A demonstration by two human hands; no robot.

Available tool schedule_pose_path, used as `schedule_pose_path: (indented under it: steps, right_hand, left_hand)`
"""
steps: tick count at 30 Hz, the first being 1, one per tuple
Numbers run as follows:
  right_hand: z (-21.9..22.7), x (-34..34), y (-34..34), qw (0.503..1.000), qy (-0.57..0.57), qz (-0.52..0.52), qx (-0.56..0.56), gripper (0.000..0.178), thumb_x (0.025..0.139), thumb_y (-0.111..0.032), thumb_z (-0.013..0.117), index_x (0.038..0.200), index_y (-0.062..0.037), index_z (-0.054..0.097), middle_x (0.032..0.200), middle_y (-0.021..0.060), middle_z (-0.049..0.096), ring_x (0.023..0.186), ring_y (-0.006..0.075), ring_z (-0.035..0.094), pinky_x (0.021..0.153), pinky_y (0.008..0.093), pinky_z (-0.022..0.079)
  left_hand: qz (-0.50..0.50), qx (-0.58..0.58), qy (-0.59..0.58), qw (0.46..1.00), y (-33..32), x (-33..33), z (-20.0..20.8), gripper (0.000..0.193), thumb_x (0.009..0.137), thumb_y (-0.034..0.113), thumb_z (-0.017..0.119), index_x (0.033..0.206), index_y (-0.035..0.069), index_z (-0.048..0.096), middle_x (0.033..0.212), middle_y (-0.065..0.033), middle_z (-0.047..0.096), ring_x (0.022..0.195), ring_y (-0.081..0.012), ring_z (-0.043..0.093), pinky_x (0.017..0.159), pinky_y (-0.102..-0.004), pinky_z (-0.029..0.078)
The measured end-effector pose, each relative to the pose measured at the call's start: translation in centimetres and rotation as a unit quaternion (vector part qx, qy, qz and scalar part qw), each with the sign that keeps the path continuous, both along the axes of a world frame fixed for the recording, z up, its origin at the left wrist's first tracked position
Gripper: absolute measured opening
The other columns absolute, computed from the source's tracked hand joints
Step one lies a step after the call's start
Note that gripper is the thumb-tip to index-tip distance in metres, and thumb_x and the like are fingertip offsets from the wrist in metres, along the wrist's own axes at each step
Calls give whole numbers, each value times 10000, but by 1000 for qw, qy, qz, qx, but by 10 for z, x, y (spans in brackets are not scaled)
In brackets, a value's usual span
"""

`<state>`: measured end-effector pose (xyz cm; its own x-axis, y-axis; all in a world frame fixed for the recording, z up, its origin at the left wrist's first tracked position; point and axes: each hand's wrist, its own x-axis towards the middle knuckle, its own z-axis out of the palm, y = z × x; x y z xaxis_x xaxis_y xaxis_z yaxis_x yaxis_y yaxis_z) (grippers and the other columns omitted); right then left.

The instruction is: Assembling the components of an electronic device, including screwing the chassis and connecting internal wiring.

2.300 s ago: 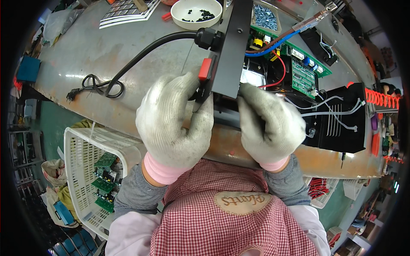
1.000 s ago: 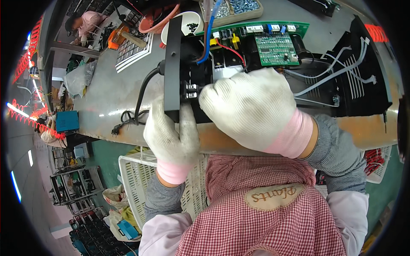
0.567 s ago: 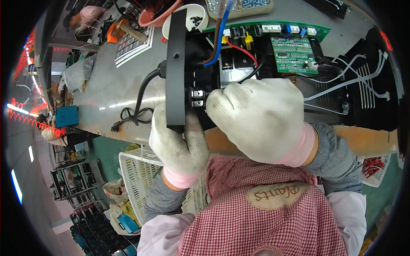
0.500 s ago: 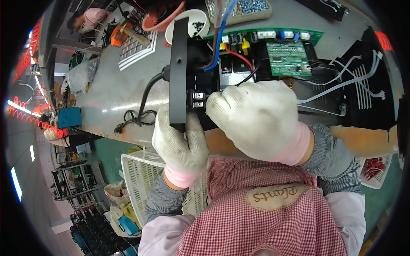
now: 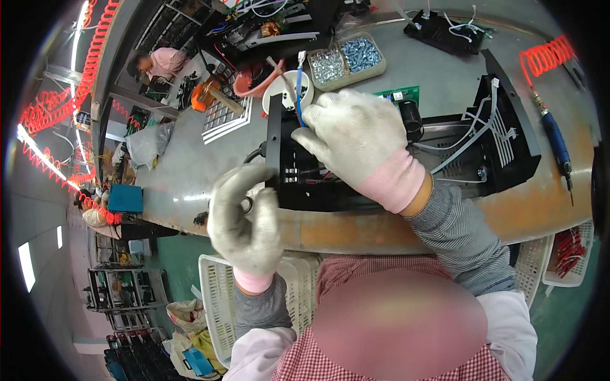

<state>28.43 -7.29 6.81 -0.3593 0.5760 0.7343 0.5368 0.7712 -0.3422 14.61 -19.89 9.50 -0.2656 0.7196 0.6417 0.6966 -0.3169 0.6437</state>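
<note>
At the worktop [image 5: 181, 155], your left hand [image 5: 244, 219] gapes beside a black case [image 5: 324, 200]; your right hand [image 5: 359, 140], grip unclear, hovers by a blue wire [image 5: 298, 95].

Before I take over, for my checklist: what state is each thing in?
Left white-gloved hand, curled, grip open
Thin blue wire, upper end unconnected
Right white-gloved hand, at that wire, grip unclear
Black boxy case, open-topped
Beige rectangular tray, uncovered, holding metal parts
Slim blue screwdriver, lying down, red coiled hose attached
</note>
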Motion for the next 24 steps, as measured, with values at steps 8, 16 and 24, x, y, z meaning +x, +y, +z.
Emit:
schedule_pose_path:
  steps: [8,16,24]
  right_hand:
    - [8,2,-6,979,109,93,-144,171,809,-275,683,811,-104,678,811,98,664,727,288,674,616,396,526]
    - [4,8,-3,917,276,177,-227,106,815,-45,716,872,36,679,781,56,631,706,93,595,620,253,465]
    - [-5,11,-1,885,363,265,-123,80,826,5,687,895,2,648,871,48,646,739,113,594,670,257,492]
  left_hand:
    - [-140,61,222,963,44,-2,-4,222,697,-72,649,881,52,656,775,-88,657,749,-276,654,874,-433,510]
    - [-119,69,227,964,49,4,-6,198,706,-71,631,858,55,645,753,-78,632,716,-270,631,903,-447,503]
    - [-44,1,86,995,38,14,-13,277,773,-70,669,1031,29,680,802,-71,650,792,-247,631,839,-362,501]
